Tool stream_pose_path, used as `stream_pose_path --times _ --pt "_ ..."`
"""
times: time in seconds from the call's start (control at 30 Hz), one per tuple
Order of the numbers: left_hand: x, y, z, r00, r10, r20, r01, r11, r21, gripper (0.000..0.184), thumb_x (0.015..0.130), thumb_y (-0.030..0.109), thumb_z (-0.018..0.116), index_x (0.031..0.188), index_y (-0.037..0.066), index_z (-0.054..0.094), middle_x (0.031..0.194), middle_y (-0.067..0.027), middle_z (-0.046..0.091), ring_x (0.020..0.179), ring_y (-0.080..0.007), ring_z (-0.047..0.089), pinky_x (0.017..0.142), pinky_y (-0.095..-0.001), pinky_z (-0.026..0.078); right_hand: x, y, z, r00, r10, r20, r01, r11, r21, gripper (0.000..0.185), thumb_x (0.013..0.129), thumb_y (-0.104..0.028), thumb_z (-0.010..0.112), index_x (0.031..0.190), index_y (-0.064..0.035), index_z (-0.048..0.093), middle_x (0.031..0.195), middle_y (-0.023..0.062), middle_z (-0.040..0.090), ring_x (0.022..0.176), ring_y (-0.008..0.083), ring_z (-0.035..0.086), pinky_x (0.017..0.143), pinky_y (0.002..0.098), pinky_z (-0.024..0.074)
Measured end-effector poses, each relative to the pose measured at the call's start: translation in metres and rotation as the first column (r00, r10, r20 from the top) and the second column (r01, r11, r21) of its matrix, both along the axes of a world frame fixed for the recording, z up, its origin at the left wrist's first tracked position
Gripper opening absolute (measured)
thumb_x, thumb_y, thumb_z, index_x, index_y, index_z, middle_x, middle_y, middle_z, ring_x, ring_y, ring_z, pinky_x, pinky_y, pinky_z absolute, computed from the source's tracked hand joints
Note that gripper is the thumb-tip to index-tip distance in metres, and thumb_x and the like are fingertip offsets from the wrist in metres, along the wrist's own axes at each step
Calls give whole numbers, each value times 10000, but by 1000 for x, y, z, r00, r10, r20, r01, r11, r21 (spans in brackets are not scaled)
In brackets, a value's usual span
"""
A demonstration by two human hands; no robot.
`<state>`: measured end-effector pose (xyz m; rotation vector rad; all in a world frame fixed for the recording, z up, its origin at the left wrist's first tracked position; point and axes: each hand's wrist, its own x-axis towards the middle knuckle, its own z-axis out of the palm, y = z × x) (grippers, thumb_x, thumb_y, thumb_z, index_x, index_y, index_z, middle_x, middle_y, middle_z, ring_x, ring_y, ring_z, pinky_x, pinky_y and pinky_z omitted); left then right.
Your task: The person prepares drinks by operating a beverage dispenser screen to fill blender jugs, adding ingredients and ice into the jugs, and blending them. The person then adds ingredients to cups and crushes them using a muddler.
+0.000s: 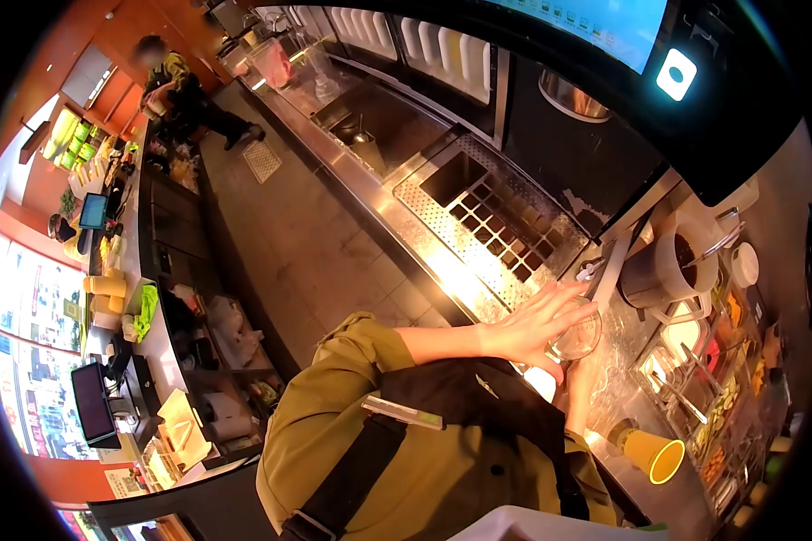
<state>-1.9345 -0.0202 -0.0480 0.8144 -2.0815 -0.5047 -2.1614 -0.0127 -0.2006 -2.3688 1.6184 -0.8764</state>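
My left hand (534, 323) reaches across from the olive sleeve, its fingers and thumb spread around a clear cup (579, 335) over the steel counter (604, 397). The cup looks see-through, and its contents cannot be made out. My right hand (590, 362) is mostly hidden behind the cup; only the forearm and a bit near the cup show, not the fingers. Just below my left hand is a white object (539, 382), partly covered. A yellow paper cup (656, 454) lies tilted near my right forearm. Past the fingers sits a small metal fitting (589, 270).
A pitcher of dark liquid (663, 268) stands beyond the hands, beside topping trays (717, 388) with tongs. A steel sink with a grid (505, 225) is set into the counter. A screen (595, 22) overhangs the top. A co-worker (176, 86) stands far down the aisle.
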Motion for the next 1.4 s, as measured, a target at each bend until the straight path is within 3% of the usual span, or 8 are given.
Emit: stream_pose_path --times 0.3,0.4,0.57,0.8,0.93,1.03,1.2,1.4 --pt "141 -50 -11 759 270 -593 -397 913 -92 524 713 233 609 1160 4 457 1247 -185 388 1168 -321 350 966 -446 261 -11 29 -23 772 -418 479 411 903 125 351 779 62 483 1128 22 491 1095 128 526 998 218 507 860 312 411" --pt "312 -71 -5 437 704 -560 -896 394 -203 382 741 123 565 1091 -11 489 1096 -109 480 1056 -251 444 894 -345 356 -17 68 -4 689 -598 409 706 682 -193 264 809 -15 529 1069 33 531 1010 149 565 889 244 552 782 320 457" --pt "682 -109 -15 -27 633 -773 -1000 -21 17 208 808 75 529 998 -10 524 950 -96 541 849 -170 517 778 -267 416 111 23 10 663 -646 379 749 572 -335 251 812 -24 516 1055 37 535 998 152 570 886 243 553 789 319 451" --pt "1062 -255 -69 -29 870 -492 -965 104 240 230 763 88 506 968 12 580 877 -91 610 806 -176 573 761 -281 438 341 -4 18 508 -846 164 858 479 -187 237 817 -37 498 1036 43 541 982 155 578 882 241 555 798 318 444" --pt "1210 -346 -82 29 869 -495 -962 159 224 628 663 35 545 1259 45 347 1142 -130 492 995 -220 503 889 -300 377 416 14 31 367 -928 69 929 363 -69 232 820 -45 488 1025 46 544 972 157 582 879 240 555 803 317 439" --pt "1226 -363 -63 429 748 -507 -552 661 508 654 652 -2 535 1272 31 328 1054 -109 542 970 -199 515 881 -283 379 452 33 46 302 -953 24 953 301 -32 229 822 -50 480 1017 48 546 965 159 585 878 239 556 806 317 436" --pt "1203 -326 -95 462 807 -367 -706 586 399 74 653 -10 559 722 18 566 657 2 546 599 -102 495 574 -242 407 473 72 76 247 -968 -41 969 248 -18 226 825 -59 468 1004 52 550 953 161 591 875 238 557 813 316 431" --pt "1066 -179 -41 235 861 -450 -908 360 215 149 630 -17 619 641 27 478 641 -24 507 614 -98 475 581 -231 386 441 34 101 352 -936 20 911 337 -239 217 825 -63 501 1014 26 560 937 135 607 866 223 571 820 290 431"
